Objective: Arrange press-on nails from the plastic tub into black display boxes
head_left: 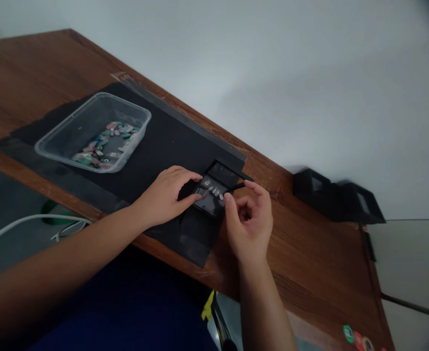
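Note:
A small black case point(211, 204) lies on the black mat with its lid point(222, 174) raised. Several small pale pieces point(216, 191) sit in a row inside, along with darker ones at the left that are hard to make out. My left hand point(168, 196) grips the case's left end, thumb at the near side and fingers by the lid's hinge side. At the right end, my right hand point(251, 214) has its thumb on the case edge and its forefinger against a thin black part, perhaps of the lid; its other fingers curl in.
A clear plastic tub point(59, 127) of mixed small green, pink and white pieces point(103, 144) stands on the black mat point(170, 141) to the left. Two black bins point(331, 195) stand by the wall at right. Round stickers point(358, 340) mark the wooden table point(309, 263).

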{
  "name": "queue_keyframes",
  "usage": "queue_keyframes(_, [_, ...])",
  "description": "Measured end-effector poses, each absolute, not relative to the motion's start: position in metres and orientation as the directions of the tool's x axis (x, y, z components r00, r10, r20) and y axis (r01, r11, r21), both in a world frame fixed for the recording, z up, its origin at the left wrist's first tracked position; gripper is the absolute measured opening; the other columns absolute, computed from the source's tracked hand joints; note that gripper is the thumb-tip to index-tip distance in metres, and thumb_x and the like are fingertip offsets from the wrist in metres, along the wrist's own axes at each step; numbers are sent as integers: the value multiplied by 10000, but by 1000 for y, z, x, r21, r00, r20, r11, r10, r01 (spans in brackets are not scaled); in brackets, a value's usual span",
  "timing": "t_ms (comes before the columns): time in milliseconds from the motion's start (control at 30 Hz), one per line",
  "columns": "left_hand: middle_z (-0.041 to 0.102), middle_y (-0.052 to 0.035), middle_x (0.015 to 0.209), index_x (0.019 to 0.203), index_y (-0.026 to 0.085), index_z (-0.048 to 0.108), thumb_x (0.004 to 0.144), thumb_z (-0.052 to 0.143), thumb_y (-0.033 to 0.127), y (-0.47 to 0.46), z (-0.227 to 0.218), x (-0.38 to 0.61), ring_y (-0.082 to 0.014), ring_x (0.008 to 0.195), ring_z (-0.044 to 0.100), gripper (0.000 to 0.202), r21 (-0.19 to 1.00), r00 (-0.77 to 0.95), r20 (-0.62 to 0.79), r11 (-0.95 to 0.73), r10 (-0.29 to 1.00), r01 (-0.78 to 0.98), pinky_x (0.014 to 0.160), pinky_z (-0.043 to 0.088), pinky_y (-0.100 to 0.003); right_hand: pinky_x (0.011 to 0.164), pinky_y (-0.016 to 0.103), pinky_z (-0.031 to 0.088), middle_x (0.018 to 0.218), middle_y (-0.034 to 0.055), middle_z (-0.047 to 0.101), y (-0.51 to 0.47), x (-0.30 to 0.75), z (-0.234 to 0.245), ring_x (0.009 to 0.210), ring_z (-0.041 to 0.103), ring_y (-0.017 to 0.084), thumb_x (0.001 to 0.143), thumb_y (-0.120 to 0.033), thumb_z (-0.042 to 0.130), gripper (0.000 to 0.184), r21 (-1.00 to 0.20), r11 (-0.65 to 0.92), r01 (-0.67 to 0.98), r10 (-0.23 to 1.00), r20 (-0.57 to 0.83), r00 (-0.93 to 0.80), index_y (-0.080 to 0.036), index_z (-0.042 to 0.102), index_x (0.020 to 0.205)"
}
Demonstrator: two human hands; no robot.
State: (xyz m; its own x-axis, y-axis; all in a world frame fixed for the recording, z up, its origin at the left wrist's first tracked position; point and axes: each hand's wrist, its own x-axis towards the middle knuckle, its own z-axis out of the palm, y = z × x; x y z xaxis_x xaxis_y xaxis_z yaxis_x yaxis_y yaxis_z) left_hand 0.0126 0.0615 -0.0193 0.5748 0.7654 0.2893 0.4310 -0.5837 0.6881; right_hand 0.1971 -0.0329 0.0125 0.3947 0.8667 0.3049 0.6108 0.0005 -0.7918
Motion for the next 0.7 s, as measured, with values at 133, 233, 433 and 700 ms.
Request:
queue_keyframes(133, [695, -117, 1191, 1230, 184, 615, 950, 617, 356, 58, -22, 12, -303, 1165, 599, 329, 705, 558, 293, -570, 776, 422, 1023, 466, -505, 457, 200, 363, 613, -110, 511, -33, 197, 11, 459, 447, 80, 892, -304, 680, 435, -800, 16, 599, 858, 318, 402, -204, 506, 1277])
queue_keyframes(233, [644, -125, 1281, 1305, 188, 559, 989, 556, 345, 47, -20, 13, -282, 1222, 578, 353, 764, 424, 344, -512, 838, 393, 1052, 469, -482, 460, 195, 351, 610, -110, 495, -34, 198, 12, 465, 425, 75, 898, -303, 682, 400, -809, 34, 587, 850, 332, 408, -214, 530, 1257])
queue_keyframes(433, [565, -103, 1429, 1418, 206, 476, 1041, 455, 320, 33, 27, 1, -245, 1326, 521, 395, 741, 305, 468, -556, 829, 376, 1127, 425, -408, 425, 198, 291, 644, -89, 508, -39, 195, 17, 470, 390, 71, 892, -262, 702, 356, -809, 149, 569, 844, 404, 354, -234, 571, 1222])
queue_keyframes(700, [409, -371, 1495, 1520, -53, 262, 972, 529, 414, 113, 82, -67, -537, 1396, 364, 767, 260, 17, -129, 17, 991, 966, 1034, 388, -687, 405, 196, 320, 818, -39, 550, -37, 191, 21, 532, 460, 79, 847, -195, 740, 501, -796, 272, 541, 773, 516, 369, -275, 518, 1289])
